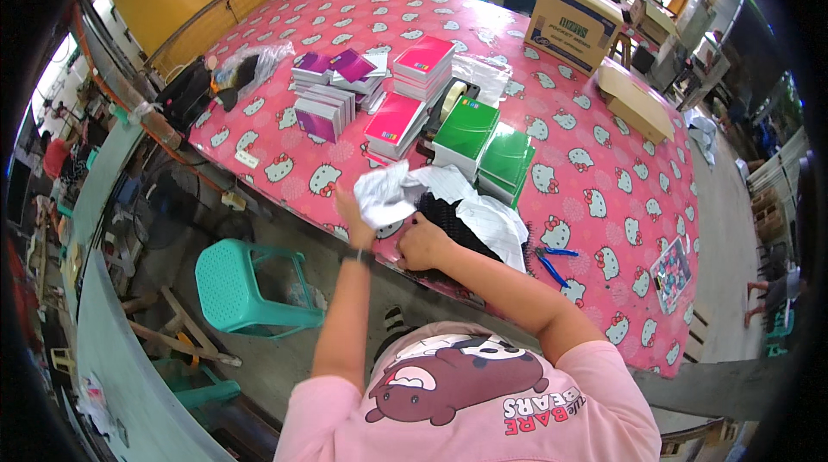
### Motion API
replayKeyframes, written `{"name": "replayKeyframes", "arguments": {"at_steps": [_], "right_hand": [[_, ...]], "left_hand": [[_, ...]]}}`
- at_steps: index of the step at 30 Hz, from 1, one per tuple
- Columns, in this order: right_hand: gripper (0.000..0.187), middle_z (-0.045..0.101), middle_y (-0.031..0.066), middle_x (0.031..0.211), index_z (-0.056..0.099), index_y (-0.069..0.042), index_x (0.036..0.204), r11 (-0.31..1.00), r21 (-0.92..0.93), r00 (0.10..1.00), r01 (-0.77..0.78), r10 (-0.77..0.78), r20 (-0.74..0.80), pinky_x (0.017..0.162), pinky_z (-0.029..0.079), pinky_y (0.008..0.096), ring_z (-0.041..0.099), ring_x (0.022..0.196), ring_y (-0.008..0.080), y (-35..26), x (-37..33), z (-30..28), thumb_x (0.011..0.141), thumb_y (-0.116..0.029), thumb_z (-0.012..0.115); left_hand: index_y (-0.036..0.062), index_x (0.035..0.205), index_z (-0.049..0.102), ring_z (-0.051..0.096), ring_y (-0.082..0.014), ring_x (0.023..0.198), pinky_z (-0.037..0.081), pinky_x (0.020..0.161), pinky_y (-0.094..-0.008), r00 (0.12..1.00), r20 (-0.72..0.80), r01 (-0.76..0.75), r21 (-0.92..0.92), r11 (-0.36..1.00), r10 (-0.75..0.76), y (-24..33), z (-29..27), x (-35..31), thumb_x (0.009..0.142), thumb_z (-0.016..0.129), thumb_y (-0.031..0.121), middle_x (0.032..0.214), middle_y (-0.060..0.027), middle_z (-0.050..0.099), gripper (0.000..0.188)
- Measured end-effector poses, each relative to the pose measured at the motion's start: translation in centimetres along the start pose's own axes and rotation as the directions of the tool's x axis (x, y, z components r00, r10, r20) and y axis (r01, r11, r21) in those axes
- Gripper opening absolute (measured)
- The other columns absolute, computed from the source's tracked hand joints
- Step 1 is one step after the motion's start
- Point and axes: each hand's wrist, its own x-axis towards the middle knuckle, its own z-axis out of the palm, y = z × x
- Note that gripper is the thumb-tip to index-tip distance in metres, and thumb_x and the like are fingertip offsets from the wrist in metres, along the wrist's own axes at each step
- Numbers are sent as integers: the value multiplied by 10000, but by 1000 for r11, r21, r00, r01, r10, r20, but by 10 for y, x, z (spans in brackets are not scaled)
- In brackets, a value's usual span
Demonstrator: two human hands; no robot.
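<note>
My left hand (pixel 352 215), slightly smeared by motion, is at the table's near edge against a crumpled white sheet (pixel 384 194), which covers part of its palm and appears gripped in it. To its right, my right hand (pixel 424 245) is closed, knuckles up, beside a black ridged bundle (pixel 461 227); what its fingers hold is hidden. Another creased white sheet (pixel 498 219) lies around and partly under the black bundle. Just beyond are stacks of green-covered notebooks (pixel 467 132) and pink-covered notebooks (pixel 397 121).
Purple-covered notebooks (pixel 319 121) and a tape dispenser (pixel 452 100) stand farther back. Blue-handled pliers (pixel 552 267) lie to the right. A cardboard box (pixel 573 24) and a flat carton (pixel 636 106) occupy the far right. A green stool (pixel 250 285) stands left, below the table's edge.
</note>
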Motion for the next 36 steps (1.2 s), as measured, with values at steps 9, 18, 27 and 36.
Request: {"name": "replayKeyframes", "arguments": {"at_steps": [9,18,27,36], "right_hand": [[110,588,122,812,568,-43,773,879,302,576,-369,471,-668,575,505,387,619,700,274,75,-26,-32,739,-139,526],[136,601,101,836,580,-60,868,850,0,807,-527,501,-312,569,520,373,646,670,266,98,21,-20,769,-133,522],[66,566,79,776,547,-109,808,800,309,439,-514,555,-707,561,471,397,607,671,298,77,-58,-67,752,-91,516],[182,575,111,751,597,-40,838,692,688,-66,-220,693,-718,595,434,295,567,707,205,88,-159,-5,677,-116,635]], "left_hand": [[-95,1211,419,529,-211,1005,374,920,-310,668,515,718,-259,646,-537,112,23,-56,782,627,449,1139,-128,544,723],[-61,1278,339,444,-275,1130,344,964,-348,705,622,599,-267,755,-340,79,41,-64,621,768,436,1208,-201,482,929],[34,1177,505,457,-253,1121,337,968,-355,786,618,332,-387,860,-25,82,48,-72,789,617,232,1179,-138,523,450],[-94,1290,305,466,-284,1119,362,954,-353,730,675,530,-454,716,-112,64,64,-57,618,791,264,1218,-214,463,903]]}}
